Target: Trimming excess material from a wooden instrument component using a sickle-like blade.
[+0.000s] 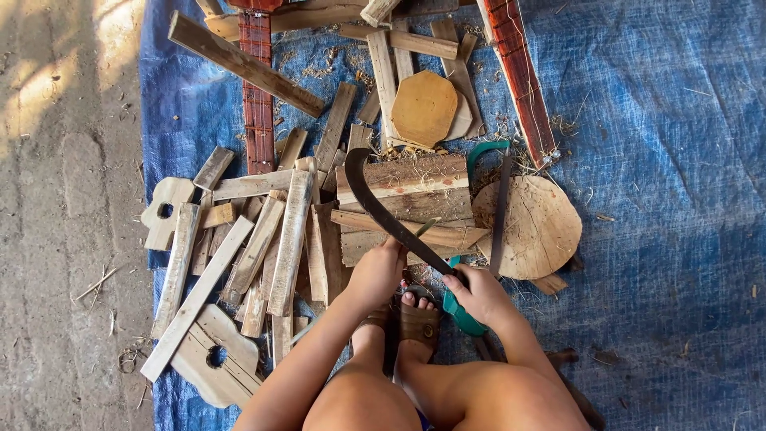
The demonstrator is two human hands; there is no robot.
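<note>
A: Head view, looking straight down: a person squats on a blue tarp (670, 160) with sandalled feet (407, 319) together. What is the right hand (477, 294) doing?

B: It is closed around the dark handle end of a curved machete (383, 211). A teal strap (461, 313) lies under that wrist.

A: And the left hand (375, 271)?

B: Curled, with the fingers wrapped over the near edge of a wooden slab (403, 239) and a thin stick (425, 227) beside the blade. It looks like a narrow grip, though I cannot tell how much it pinches.

A: Where does the blade sit relative to both hands?

B: It starts at the right hand and runs up and to the left, away from the body, passing just beside the left hand. Its long axis is diagonal. The tip hooks over near a stack of rough planks (403, 179), curving back down to the left.

A: So which hand is nearer the cutting part?

B: The left one; it lies almost touching the mid-blade. The right is at the butt end.

A: Anything else around?

B: A round log slice (535, 227) to the right, a fan of split slats (263, 247) to the left, an octagonal board (423, 108) farther up, and bare concrete floor (64, 199) beyond the tarp.
</note>
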